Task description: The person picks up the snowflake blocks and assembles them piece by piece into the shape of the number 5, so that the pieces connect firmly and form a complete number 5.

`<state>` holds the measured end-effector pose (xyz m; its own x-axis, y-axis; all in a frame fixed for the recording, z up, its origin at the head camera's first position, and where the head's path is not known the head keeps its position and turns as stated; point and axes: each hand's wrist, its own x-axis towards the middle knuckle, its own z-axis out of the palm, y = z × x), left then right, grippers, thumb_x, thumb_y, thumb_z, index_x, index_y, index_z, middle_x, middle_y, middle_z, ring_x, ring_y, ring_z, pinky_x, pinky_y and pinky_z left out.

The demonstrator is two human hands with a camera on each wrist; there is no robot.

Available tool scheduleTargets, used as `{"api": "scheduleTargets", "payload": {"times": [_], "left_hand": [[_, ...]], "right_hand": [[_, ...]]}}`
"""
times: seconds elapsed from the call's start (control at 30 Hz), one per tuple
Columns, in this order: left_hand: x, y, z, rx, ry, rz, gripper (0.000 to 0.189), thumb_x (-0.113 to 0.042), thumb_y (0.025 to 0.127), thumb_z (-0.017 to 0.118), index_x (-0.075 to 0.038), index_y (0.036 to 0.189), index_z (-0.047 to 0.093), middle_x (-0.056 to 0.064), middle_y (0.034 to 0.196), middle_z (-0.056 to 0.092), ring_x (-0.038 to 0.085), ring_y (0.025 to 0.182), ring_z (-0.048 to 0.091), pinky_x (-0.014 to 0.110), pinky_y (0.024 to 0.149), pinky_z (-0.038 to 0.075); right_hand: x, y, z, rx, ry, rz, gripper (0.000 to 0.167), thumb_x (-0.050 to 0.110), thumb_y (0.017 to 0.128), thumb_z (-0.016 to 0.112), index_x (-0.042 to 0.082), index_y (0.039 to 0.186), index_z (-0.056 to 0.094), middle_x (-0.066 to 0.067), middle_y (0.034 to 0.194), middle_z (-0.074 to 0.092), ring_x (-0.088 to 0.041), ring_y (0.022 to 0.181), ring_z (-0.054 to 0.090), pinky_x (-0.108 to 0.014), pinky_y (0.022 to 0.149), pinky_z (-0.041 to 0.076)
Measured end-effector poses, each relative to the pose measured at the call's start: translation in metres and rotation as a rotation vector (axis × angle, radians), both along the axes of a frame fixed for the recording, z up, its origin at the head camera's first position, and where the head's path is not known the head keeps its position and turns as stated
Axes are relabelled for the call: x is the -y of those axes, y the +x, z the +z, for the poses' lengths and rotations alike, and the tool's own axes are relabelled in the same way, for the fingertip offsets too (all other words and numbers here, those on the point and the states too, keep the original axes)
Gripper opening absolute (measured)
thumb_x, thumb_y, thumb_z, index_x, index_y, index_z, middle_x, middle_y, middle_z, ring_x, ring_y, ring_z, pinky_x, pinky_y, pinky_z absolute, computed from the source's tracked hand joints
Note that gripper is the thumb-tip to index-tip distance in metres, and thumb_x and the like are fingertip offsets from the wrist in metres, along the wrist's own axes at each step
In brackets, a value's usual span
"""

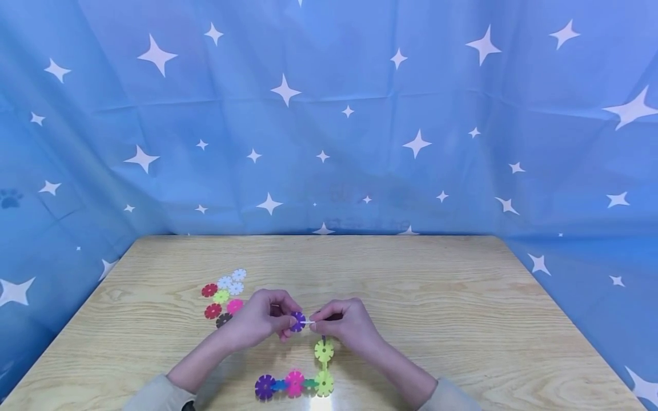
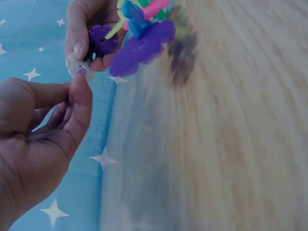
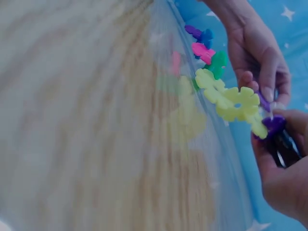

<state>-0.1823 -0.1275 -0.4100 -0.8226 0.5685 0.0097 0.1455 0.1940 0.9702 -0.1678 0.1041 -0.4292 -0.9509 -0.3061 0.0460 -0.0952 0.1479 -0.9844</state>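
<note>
My left hand pinches a purple notched snowflake disc between thumb and fingertips. Across from it, my right hand grips a white snowflake disc, seen nearly edge-on in the head view. The two discs meet at their rims between the hands. A chain of joined discs runs from the right hand: dark and purple ones at the fingers, then yellow discs, a green one, a pink one, a blue one and a purple end disc. Fingers partly hide the upper joints.
Loose snowflake discs lie on the wooden table left of the hands: several white ones, two red ones, a yellow-green one, a pink one and a dark one. A blue star-patterned curtain hangs behind.
</note>
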Motion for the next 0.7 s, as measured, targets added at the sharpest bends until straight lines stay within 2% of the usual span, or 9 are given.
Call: {"api": "scheduleTargets", "payload": {"times": [0.27, 0.53, 0.7], "left_hand": [[-0.0016, 0.0010, 0.0029, -0.009, -0.009, 0.008, 0.014, 0.008, 0.095, 0.062, 0.007, 0.108, 0.066, 0.013, 0.087, 0.065, 0.022, 0.072, 0.066, 0.034, 0.065, 0.062], [-0.0015, -0.0013, -0.0006, -0.029, -0.015, 0.022, 0.013, 0.006, 0.095, 0.063, 0.006, 0.107, 0.066, 0.012, 0.086, 0.066, 0.022, 0.071, 0.067, 0.036, 0.066, 0.062], [-0.0007, -0.0031, -0.0032, -0.014, 0.005, 0.034, 0.014, 0.004, 0.096, 0.064, 0.005, 0.109, 0.067, 0.014, 0.088, 0.067, 0.023, 0.074, 0.068, 0.036, 0.069, 0.063]], "right_hand": [[0.0012, 0.0002, -0.0003, -0.009, 0.010, -0.010, 0.013, 0.001, 0.080, 0.083, -0.001, 0.091, 0.078, -0.009, 0.093, 0.076, -0.017, 0.077, 0.068, -0.023, 0.067, 0.057], [0.0006, -0.0043, -0.0004, -0.020, 0.011, -0.006, 0.013, 0.001, 0.081, 0.082, -0.001, 0.092, 0.078, -0.010, 0.093, 0.076, -0.018, 0.078, 0.069, -0.024, 0.069, 0.058], [0.0017, -0.0048, 0.0003, -0.045, 0.003, 0.007, 0.014, -0.001, 0.083, 0.079, -0.003, 0.096, 0.075, -0.011, 0.093, 0.074, -0.016, 0.077, 0.065, -0.022, 0.066, 0.055]]}}
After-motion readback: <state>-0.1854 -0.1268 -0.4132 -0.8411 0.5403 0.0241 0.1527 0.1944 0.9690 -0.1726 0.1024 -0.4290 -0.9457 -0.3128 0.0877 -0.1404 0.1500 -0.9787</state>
